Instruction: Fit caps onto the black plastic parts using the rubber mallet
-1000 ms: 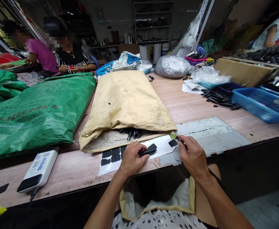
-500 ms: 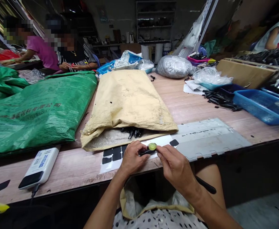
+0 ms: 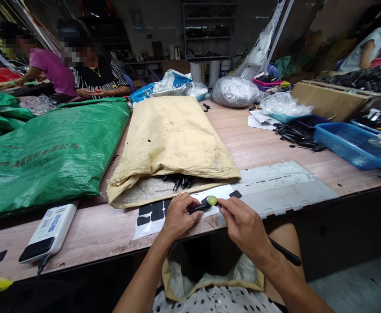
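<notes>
Stick (image 3: 199, 208) and knob (image 3: 212, 200) poised end to end, work apparently midway

In the head view, the left hand (image 3: 181, 214) is pinching the black stick between thumb and fingers, its grip closed, low over the white sheet (image 3: 221, 192) near the edge of the surface (image 3: 242, 143). The right hand (image 3: 245, 221) is gripping the dark stem of the yellow-green knob with thumb and fingertips brought together. The knob is lying right at the stick's far end; whether the two are touching, I cannot tell.

Judging by how things are lying, this one stick is being worked on and the job as a whole is looking unfinished. Black patches (image 3: 157, 211) are sitting in rows at the sheet's left, a lone patch (image 3: 235, 194) is lying near its right end, and black parts (image 3: 181, 181) are showing in the mouth of the yellow sack (image 3: 177, 139). What is done is harder to judge: the lap sack (image 3: 260, 280) is gaping below the hands, its inside too dark for counting.
</notes>
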Demonstrator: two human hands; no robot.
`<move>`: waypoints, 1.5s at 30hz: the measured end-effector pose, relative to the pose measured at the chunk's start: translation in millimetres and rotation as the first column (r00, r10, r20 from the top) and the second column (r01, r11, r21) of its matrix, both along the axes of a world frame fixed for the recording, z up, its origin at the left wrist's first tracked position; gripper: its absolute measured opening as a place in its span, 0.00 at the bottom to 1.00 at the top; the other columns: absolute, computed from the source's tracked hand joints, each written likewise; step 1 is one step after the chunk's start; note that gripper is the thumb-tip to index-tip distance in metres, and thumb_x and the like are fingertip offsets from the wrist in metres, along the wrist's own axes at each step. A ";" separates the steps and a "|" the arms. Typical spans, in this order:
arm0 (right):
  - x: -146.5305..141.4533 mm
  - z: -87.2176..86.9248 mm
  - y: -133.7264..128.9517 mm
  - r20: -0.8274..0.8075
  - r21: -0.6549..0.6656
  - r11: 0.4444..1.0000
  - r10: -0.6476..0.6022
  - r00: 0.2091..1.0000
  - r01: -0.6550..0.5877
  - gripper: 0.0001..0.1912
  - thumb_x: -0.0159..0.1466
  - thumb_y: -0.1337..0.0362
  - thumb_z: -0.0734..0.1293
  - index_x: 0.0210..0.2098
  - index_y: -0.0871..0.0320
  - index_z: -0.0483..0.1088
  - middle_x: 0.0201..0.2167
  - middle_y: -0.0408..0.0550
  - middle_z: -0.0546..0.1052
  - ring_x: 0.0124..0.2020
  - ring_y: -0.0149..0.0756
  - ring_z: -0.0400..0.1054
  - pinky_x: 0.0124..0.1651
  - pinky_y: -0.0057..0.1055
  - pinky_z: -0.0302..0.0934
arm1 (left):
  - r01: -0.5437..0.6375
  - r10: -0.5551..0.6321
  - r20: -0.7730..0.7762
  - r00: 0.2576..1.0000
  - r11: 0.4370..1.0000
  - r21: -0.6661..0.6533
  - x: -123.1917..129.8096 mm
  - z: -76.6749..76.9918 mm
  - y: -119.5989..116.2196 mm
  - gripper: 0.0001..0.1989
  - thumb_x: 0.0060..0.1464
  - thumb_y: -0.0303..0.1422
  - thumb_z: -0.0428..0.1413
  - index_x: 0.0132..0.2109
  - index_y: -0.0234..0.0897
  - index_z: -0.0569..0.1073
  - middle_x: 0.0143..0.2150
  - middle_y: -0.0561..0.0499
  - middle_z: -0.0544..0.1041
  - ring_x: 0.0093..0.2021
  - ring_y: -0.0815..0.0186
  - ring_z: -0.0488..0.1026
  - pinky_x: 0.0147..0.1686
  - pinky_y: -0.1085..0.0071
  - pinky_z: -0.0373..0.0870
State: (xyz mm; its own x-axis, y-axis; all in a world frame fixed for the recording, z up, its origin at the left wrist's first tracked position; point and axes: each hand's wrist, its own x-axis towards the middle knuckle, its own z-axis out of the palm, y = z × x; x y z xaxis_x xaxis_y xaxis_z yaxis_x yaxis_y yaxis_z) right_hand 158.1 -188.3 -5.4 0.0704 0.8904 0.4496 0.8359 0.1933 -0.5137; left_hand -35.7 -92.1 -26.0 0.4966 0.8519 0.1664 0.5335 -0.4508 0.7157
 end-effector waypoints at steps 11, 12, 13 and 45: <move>77.5 -31.2 31.7 0.223 0.108 0.928 -0.372 0.901 0.356 0.14 0.65 0.70 0.63 0.46 0.54 0.77 0.37 0.49 0.78 0.42 0.41 0.68 0.45 0.36 0.59 | 0.063 -0.063 0.010 0.998 0.997 -0.040 -4.5 4.8 2.8 0.13 0.65 0.39 0.52 0.41 0.41 0.80 0.38 0.50 0.77 0.43 0.61 0.72 0.45 0.65 0.64; 79.1 -35.4 32.7 0.238 0.117 0.924 -0.382 0.893 0.364 0.14 0.65 0.70 0.63 0.46 0.54 0.76 0.37 0.49 0.77 0.41 0.41 0.68 0.44 0.36 0.58 | 0.063 -0.063 0.000 0.998 0.998 -0.029 -4.6 4.4 2.9 0.15 0.67 0.39 0.49 0.39 0.41 0.79 0.37 0.50 0.76 0.42 0.61 0.71 0.44 0.66 0.64; 79.5 -38.8 33.2 0.252 0.126 0.920 -0.391 0.885 0.371 0.14 0.65 0.69 0.63 0.47 0.54 0.76 0.37 0.49 0.77 0.41 0.42 0.67 0.44 0.36 0.57 | 0.060 -0.060 -0.014 0.998 0.998 -0.016 -4.7 4.1 3.0 0.17 0.68 0.39 0.47 0.36 0.40 0.77 0.36 0.50 0.75 0.41 0.62 0.71 0.43 0.66 0.64; 71.3 -42.0 33.3 0.351 0.140 0.881 -0.471 0.810 0.452 0.12 0.67 0.66 0.65 0.49 0.55 0.74 0.40 0.48 0.77 0.41 0.42 0.65 0.42 0.36 0.54 | 0.235 -0.220 0.092 0.971 0.950 -0.206 -11.9 20.9 -59.1 0.12 0.65 0.42 0.54 0.42 0.40 0.77 0.32 0.52 0.76 0.31 0.67 0.70 0.33 0.71 0.61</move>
State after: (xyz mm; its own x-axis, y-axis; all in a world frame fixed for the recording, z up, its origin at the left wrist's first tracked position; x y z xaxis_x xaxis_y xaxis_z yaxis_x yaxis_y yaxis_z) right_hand 229.5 -155.1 -47.4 0.2906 0.7717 0.5658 0.9566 -0.2463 -0.1555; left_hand -47.6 -151.2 -5.1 0.6754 0.7367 0.0322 0.3821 -0.3869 0.8392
